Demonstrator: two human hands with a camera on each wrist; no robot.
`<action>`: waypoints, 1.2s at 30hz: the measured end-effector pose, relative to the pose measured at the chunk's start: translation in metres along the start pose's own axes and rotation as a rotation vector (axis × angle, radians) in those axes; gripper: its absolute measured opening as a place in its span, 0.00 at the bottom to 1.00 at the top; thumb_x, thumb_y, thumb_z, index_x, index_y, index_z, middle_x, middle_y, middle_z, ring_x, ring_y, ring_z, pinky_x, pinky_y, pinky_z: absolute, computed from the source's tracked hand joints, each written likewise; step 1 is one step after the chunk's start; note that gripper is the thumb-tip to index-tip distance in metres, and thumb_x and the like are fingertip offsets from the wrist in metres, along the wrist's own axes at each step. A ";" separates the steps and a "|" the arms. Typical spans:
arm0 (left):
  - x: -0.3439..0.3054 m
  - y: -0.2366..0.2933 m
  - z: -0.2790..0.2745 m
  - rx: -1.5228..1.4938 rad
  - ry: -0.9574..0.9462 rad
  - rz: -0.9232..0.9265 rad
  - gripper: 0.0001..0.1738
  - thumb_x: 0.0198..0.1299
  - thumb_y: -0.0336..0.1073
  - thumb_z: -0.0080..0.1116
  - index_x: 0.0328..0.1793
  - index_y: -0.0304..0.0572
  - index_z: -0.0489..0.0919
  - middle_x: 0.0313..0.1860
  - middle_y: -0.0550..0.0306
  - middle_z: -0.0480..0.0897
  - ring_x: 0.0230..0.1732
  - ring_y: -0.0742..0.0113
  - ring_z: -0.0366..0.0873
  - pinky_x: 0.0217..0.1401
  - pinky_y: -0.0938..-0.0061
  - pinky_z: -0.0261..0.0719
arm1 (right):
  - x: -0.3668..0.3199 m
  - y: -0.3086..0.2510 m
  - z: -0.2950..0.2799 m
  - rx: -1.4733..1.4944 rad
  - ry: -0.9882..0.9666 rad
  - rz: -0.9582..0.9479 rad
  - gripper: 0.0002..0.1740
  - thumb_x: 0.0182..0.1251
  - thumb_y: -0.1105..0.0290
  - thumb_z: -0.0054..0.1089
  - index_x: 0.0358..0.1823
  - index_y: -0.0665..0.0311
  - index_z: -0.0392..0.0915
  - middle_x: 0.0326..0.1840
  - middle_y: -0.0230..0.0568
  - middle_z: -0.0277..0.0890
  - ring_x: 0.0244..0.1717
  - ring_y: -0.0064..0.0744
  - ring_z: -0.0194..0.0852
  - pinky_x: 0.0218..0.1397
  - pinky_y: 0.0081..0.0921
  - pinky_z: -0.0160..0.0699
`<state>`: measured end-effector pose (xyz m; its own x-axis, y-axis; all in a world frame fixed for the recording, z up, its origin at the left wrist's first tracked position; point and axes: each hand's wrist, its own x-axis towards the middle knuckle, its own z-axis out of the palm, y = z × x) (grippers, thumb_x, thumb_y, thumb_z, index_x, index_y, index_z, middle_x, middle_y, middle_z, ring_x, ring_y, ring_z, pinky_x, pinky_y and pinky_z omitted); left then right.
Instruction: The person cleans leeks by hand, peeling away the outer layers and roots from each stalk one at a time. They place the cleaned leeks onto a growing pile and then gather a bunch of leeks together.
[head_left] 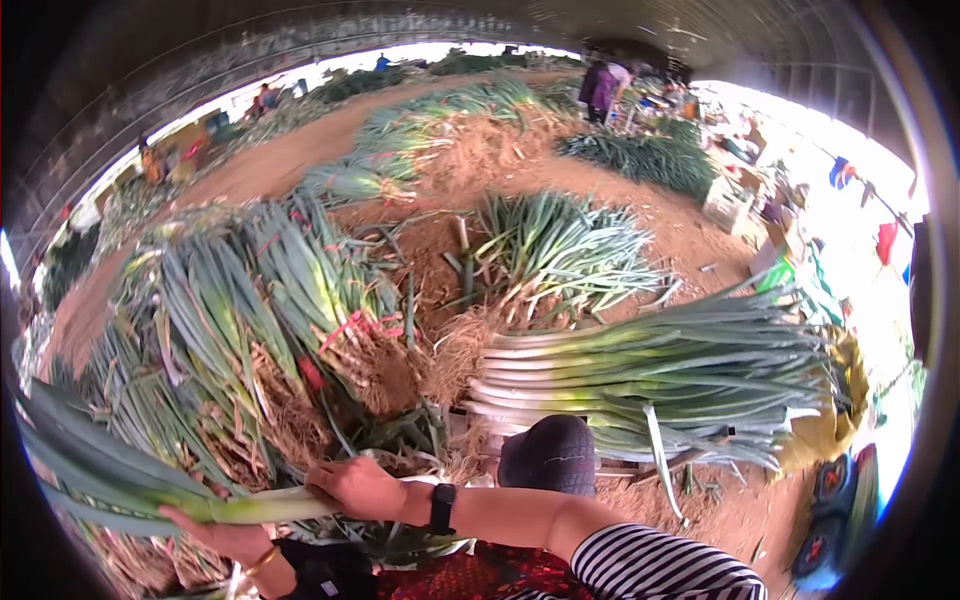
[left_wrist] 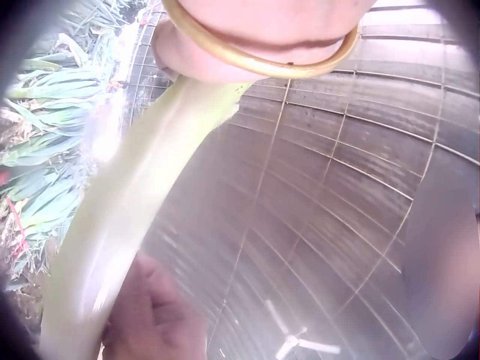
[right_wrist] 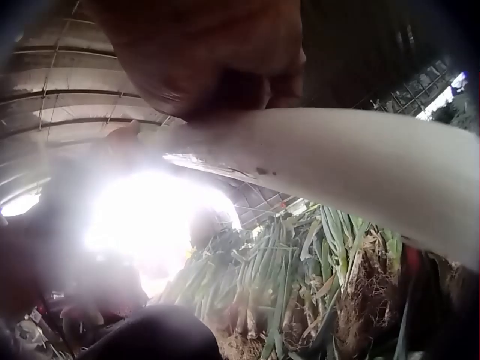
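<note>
One thick leek (head_left: 262, 507) lies across both hands at the lower left of the head view, its green leaves pointing left. My left hand (head_left: 232, 540), with a gold bangle, holds it where white turns to green. Curled round the white end are the fingers of my right hand (head_left: 365, 488), above a black watch. In the left wrist view the pale stalk (left_wrist: 142, 180) runs down from my left hand (left_wrist: 262, 34) to the blurred right hand. The right wrist view shows my right hand (right_wrist: 217, 60) against the white stalk (right_wrist: 337, 150); its fingertips are partly hidden.
Sorted leeks (head_left: 620, 375) lie in a wide pile at the right, white ends leftward. Bundles with red ties (head_left: 355, 325) and roots fill the left. A smaller pile (head_left: 570, 245) is ahead. A dark rounded object (head_left: 548, 455) stands close in front; a person (head_left: 603, 90) bends far off.
</note>
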<state>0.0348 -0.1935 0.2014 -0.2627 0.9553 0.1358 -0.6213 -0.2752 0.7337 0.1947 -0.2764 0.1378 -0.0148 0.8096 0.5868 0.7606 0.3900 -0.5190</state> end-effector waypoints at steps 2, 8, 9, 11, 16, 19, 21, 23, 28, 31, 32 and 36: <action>-0.006 0.005 0.012 -0.018 0.015 -0.031 0.36 0.61 0.65 0.43 0.62 0.41 0.65 0.40 0.57 0.76 0.26 0.75 0.67 0.28 0.82 0.69 | 0.000 -0.002 -0.001 0.095 0.011 0.056 0.07 0.59 0.71 0.51 0.36 0.66 0.69 0.30 0.46 0.71 0.28 0.51 0.74 0.30 0.41 0.73; 0.007 -0.004 -0.024 -0.162 -0.360 -0.100 0.38 0.63 0.63 0.41 0.67 0.40 0.60 0.47 0.56 0.75 0.34 0.71 0.72 0.35 0.77 0.74 | -0.002 0.006 0.010 0.175 0.047 0.303 0.08 0.60 0.69 0.53 0.36 0.65 0.70 0.27 0.52 0.75 0.30 0.54 0.75 0.32 0.43 0.74; 0.011 -0.006 -0.027 -0.258 -0.424 -0.110 0.38 0.63 0.63 0.41 0.67 0.40 0.59 0.47 0.56 0.75 0.36 0.69 0.72 0.37 0.76 0.74 | -0.003 0.010 0.014 0.184 0.044 0.302 0.08 0.60 0.69 0.53 0.36 0.65 0.70 0.27 0.52 0.75 0.30 0.54 0.75 0.32 0.43 0.74; 0.015 -0.008 -0.028 -0.336 -0.468 -0.116 0.38 0.63 0.62 0.40 0.68 0.40 0.58 0.48 0.55 0.75 0.38 0.68 0.72 0.39 0.75 0.73 | -0.005 0.018 0.020 0.249 -0.044 0.342 0.08 0.58 0.70 0.54 0.37 0.66 0.72 0.29 0.55 0.76 0.32 0.57 0.75 0.34 0.44 0.74; 0.041 -0.003 -0.035 -0.557 -0.892 -0.278 0.40 0.61 0.65 0.42 0.72 0.49 0.54 0.47 0.51 0.74 0.34 0.58 0.69 0.44 0.62 0.72 | -0.010 0.033 0.011 0.300 -0.178 0.418 0.12 0.61 0.66 0.50 0.40 0.65 0.76 0.33 0.48 0.78 0.35 0.47 0.78 0.39 0.35 0.76; 0.032 0.014 -0.018 -0.432 -0.764 -0.311 0.39 0.59 0.66 0.45 0.68 0.50 0.61 0.44 0.52 0.76 0.31 0.59 0.69 0.41 0.64 0.73 | -0.017 0.030 -0.001 0.661 -0.260 0.557 0.20 0.65 0.56 0.54 0.42 0.68 0.73 0.28 0.47 0.74 0.27 0.33 0.73 0.36 0.29 0.72; 0.043 0.011 -0.012 -0.436 -0.628 -0.085 0.38 0.57 0.66 0.47 0.65 0.48 0.64 0.44 0.52 0.76 0.32 0.60 0.71 0.38 0.65 0.74 | -0.027 0.040 0.002 0.589 -0.412 0.562 0.28 0.63 0.43 0.51 0.41 0.66 0.76 0.26 0.44 0.73 0.27 0.31 0.69 0.33 0.31 0.68; 0.065 0.012 -0.028 -0.342 -0.591 -0.086 0.38 0.57 0.66 0.48 0.64 0.47 0.65 0.43 0.52 0.77 0.34 0.60 0.74 0.36 0.65 0.75 | -0.026 0.028 -0.021 0.533 -0.586 0.656 0.27 0.64 0.45 0.52 0.40 0.66 0.77 0.23 0.42 0.71 0.25 0.30 0.64 0.32 0.30 0.66; 0.072 0.011 -0.025 -0.364 -0.676 -0.074 0.38 0.56 0.64 0.51 0.59 0.39 0.68 0.49 0.54 0.77 0.40 0.61 0.77 0.32 0.73 0.72 | -0.037 0.033 -0.014 0.614 -0.401 0.527 0.19 0.69 0.58 0.49 0.38 0.70 0.77 0.20 0.47 0.67 0.22 0.29 0.61 0.30 0.30 0.66; 0.070 0.012 -0.022 -0.324 -0.676 -0.113 0.40 0.57 0.68 0.45 0.57 0.37 0.68 0.39 0.54 0.77 0.28 0.72 0.72 0.36 0.74 0.67 | -0.041 0.033 -0.006 0.637 -0.307 0.416 0.18 0.69 0.59 0.50 0.36 0.70 0.76 0.19 0.47 0.64 0.21 0.28 0.58 0.28 0.30 0.65; 0.069 0.012 -0.021 -0.333 -0.704 -0.125 0.40 0.57 0.68 0.44 0.57 0.37 0.68 0.39 0.54 0.78 0.28 0.71 0.72 0.36 0.74 0.67 | -0.041 0.032 -0.008 0.643 -0.325 0.444 0.17 0.69 0.60 0.50 0.34 0.70 0.75 0.19 0.46 0.63 0.21 0.27 0.56 0.27 0.29 0.63; 0.069 0.012 -0.016 -0.333 -0.577 -0.088 0.39 0.58 0.68 0.42 0.57 0.36 0.67 0.39 0.52 0.78 0.28 0.69 0.73 0.33 0.73 0.71 | -0.037 0.028 -0.016 0.710 -0.347 0.556 0.16 0.68 0.61 0.52 0.34 0.70 0.75 0.19 0.46 0.63 0.22 0.26 0.56 0.27 0.29 0.63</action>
<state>-0.0028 -0.1326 0.2084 0.1786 0.8547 0.4874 -0.8411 -0.1244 0.5263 0.2266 -0.3025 0.1112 -0.0483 0.9987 -0.0129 0.1490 -0.0055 -0.9888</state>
